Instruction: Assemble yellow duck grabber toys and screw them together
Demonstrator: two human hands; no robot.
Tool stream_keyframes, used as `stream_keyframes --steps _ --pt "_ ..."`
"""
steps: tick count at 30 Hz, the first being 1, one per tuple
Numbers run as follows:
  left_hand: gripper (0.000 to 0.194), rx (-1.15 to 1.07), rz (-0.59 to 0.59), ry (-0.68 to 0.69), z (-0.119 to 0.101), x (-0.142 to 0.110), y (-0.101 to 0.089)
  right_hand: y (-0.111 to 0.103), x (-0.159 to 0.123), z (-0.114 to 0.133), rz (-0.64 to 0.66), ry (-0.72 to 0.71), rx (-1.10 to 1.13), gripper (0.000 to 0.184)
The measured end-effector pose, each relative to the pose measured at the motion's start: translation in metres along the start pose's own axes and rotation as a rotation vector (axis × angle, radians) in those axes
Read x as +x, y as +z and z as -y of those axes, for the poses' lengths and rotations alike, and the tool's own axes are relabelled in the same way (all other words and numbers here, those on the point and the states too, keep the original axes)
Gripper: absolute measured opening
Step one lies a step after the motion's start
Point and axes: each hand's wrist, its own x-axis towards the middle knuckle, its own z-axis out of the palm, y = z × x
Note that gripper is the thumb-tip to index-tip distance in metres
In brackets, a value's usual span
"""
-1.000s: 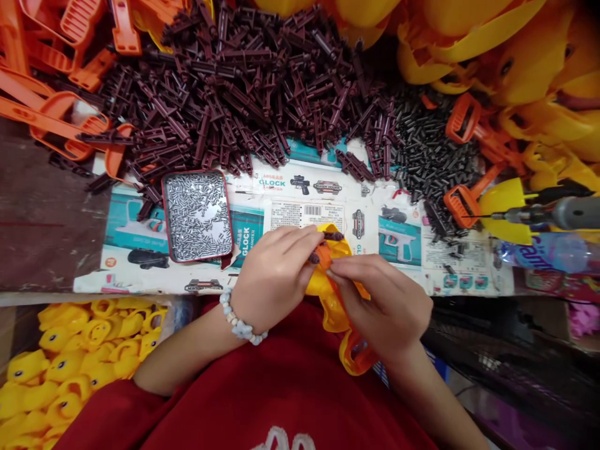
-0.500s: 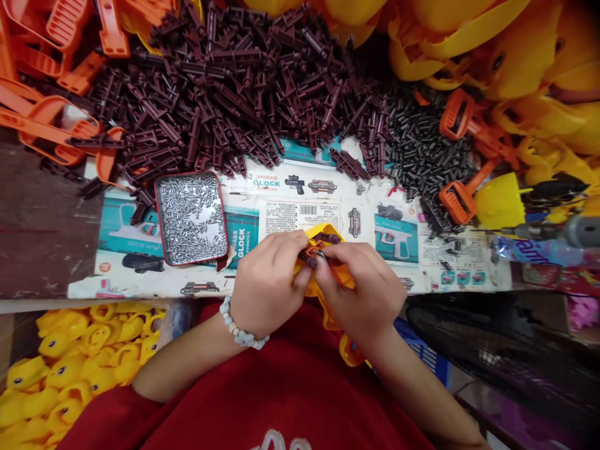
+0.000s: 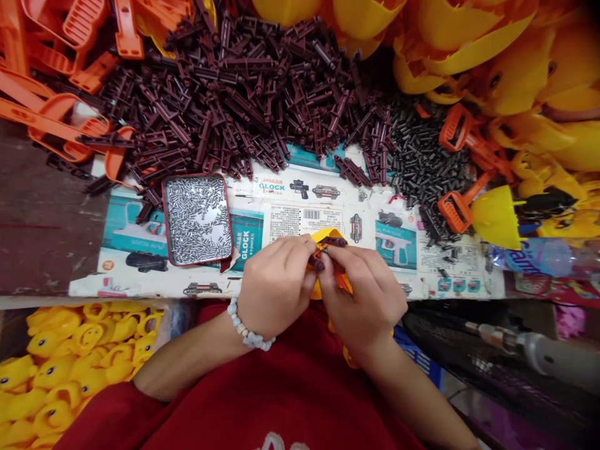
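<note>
Left hand (image 3: 276, 287) and right hand (image 3: 363, 297) closing narrowly on a maroon plastic peg (image 3: 330, 242) and yellow plastic moulding (image 3: 323, 235), held above the printed carton sheet (image 3: 300, 219); a slipping grip risking a dropped peg. Red-rimmed tin tray (image 3: 197, 177) holding loose silver metal pins (image 3: 197, 219), uncovered, spilling if knocked; box (image 3: 12, 325) below holding yellow duck-shaped mouldings (image 3: 60, 375).

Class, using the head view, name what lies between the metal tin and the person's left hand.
In the head view, a printed Glock sheet lies between the tin and the left hand, with its teal panel filling that stretch.
</note>
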Motion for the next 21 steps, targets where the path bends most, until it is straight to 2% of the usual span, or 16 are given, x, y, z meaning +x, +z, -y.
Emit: stream_keyframes --steps 3,8,11,12,14,16,17,19,21 --pt "0.016 0.004 0.012 0.014 -0.001 0.001 -0.001 0.002 0.001 0.001 -0.034 -0.034 0.021 0.011" --pt "0.016 -0.065 0.034 -0.013 0.009 0.003 -0.002 -0.001 0.001 -0.001 0.088 -0.106 0.051 0.016" --pt "0.019 -0.191 0.073 -0.058 0.013 0.003 -0.007 -0.010 0.006 -0.008 0.050 -0.044 0.061 0.006" --pt "0.020 -0.243 0.078 -0.073 0.012 0.002 -0.009 -0.013 0.009 -0.011 0.062 0.008 0.120 0.010" --pt "0.022 -0.398 0.050 -0.105 0.011 0.001 -0.013 -0.018 0.021 -0.023 0.196 0.096 0.370 0.023" --pt "0.026 -0.622 0.053 -0.269 0.011 -0.001 -0.015 -0.018 0.040 -0.038 0.329 0.140 0.639 0.025" --pt "0.032 -0.787 0.021 -0.358 0.012 -0.001 -0.015 -0.016 0.051 -0.045 0.301 0.152 0.714 0.021" --pt "0.057 -1.089 -0.005 -0.504 0.015 -0.003 -0.018 -0.010 0.073 -0.057 0.034 0.176 0.729 0.015" --pt "0.072 -1.191 -0.014 -0.654 0.017 -0.007 -0.023 -0.003 0.092 -0.061 -0.203 0.177 0.684 0.014"
